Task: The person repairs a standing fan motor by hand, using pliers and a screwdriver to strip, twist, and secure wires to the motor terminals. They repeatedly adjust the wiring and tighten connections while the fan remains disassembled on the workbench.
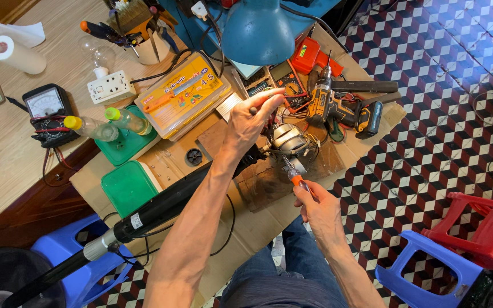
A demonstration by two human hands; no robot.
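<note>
My left hand [252,121] is raised over the cardboard sheet [269,188], its thumb and fingertips pinched on a small dark part. Just beyond it sits a silver fan motor [287,140] with loose wires, joined to a long black pole [155,211] that runs down to the lower left. My right hand [318,208] grips an orange-handled screwdriver [293,174], its tip pointing up at the motor. My denim-clad knees show at the bottom.
A blue desk lamp [258,31] hangs over the bench. A yellow cordless drill [338,105], a multimeter [289,80], a yellow case [185,94], green lids [129,185], two bottles [109,125] and an analog meter [47,108] lie around. Blue stools [423,274] and a red stool [486,228] stand on the tiled floor.
</note>
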